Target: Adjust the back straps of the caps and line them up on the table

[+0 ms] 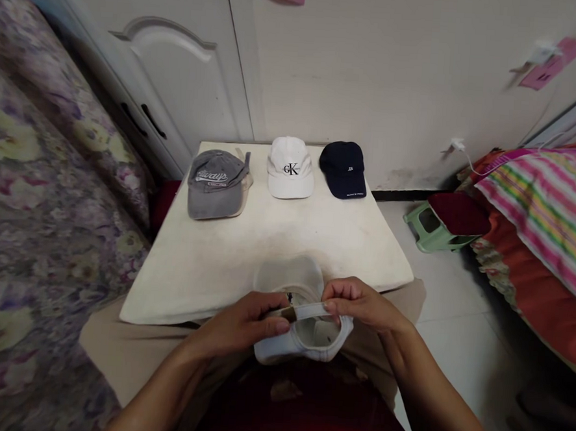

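Note:
A pale blue baseball cap (pixel 279 351) is held at the table's near edge, its back opening towards me and its brim pointing away over the tabletop. My left hand (pixel 257 321) pinches the cap's back strap beside a brass-coloured buckle (pixel 288 314). Thumb and fingers of my right hand (pixel 355 303) are closed on the other end of the same strap. Part of the cap's inside shows between the hands. Farther back lie a grey cap (pixel 216 185) with lettering, a white cap (pixel 291 169) with a CK mark, and a navy cap (pixel 343 170).
The caps lie on a cream-covered table (pixel 287 232) against the wall. A floral curtain (pixel 50 194) hangs at the left, before a white cabinet (pixel 170 72). To the right are a green stool (pixel 428 227) with a dark red top and a bed with a striped cover (pixel 553 193).

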The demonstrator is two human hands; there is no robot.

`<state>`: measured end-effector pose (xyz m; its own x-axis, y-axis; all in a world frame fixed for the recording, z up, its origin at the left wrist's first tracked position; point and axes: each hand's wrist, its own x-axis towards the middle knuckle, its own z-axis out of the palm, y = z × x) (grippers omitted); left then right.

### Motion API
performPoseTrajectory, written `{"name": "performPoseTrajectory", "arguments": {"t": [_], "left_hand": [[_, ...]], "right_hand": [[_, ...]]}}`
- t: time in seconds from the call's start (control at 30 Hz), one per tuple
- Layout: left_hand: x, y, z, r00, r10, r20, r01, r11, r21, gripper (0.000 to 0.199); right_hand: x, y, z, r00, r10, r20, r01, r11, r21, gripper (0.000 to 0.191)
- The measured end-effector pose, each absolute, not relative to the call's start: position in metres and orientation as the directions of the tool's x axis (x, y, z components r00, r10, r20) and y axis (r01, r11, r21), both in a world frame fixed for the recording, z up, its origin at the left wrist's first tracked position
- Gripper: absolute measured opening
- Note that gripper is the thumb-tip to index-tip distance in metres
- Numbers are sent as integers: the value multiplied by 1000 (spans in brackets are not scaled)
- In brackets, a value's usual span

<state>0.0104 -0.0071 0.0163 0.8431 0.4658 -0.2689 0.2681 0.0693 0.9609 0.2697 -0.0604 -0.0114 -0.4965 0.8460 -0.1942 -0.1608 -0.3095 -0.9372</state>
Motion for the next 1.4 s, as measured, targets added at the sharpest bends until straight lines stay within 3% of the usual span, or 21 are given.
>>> {"name": "performPoseTrajectory", "arguments": {"t": [0.4,0.67,0.83,1.0,1.1,1.27,1.4], "left_hand": [[15,-12,7,832,448,-328,303,129,944,37],[14,-9,11,819,473,-324,245,222,944,37],[13,-5,11,841,428,-331,216,296,930,32],[7,3,9,877,394,-276,148,325,934,29],[5,9,10,895,355,-269,149,330,932,27],[9,17,6,940,257,-224,118,370,921,29],[10,23,-10,947,181,-266,154,472,868,38]], "right_hand": [[266,-56,-13,-429,879,-207,-255,-338,-906,29],[273,-56,-9,-523,839,-151,-194,-289,-937,31],[274,-55,-15,-442,884,-155,-244,-285,-927,28],[282,-52,-20,-603,768,-215,-163,-383,-909,41],[286,-50,-19,-659,710,-249,-94,-406,-909,33],[287,-44,-18,-697,692,-187,-173,-416,-893,27],[290,-36,-21,-702,689,-182,-185,-423,-887,29]]}}
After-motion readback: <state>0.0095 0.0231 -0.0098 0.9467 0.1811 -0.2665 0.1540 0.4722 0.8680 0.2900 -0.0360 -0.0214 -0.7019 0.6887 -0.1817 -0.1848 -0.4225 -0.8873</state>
